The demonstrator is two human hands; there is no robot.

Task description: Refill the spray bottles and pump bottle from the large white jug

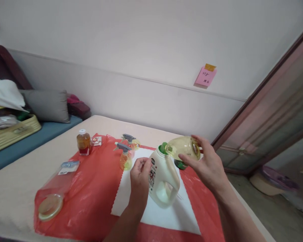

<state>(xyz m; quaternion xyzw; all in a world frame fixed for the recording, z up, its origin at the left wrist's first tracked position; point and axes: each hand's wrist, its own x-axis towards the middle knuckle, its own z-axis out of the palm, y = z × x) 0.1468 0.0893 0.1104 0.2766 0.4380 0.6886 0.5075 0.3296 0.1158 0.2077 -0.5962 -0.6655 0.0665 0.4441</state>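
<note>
A white jug (164, 179) with a handle and a green neck stands on a white mat (154, 208) over red plastic sheeting (93, 191). My left hand (140, 176) rests against the jug's left side. In my right hand (204, 164) is a clear yellowish bottle (183, 148), tipped on its side with its mouth at the jug's green opening. A green cap (180, 164) lies just behind the jug.
Two small yellow spray bottles (126, 156) stand behind the mat. An amber bottle with a white cap (83, 142) is further left, and a clear plastic jar (54, 190) lies on its side at the near left. A glass door leans at right.
</note>
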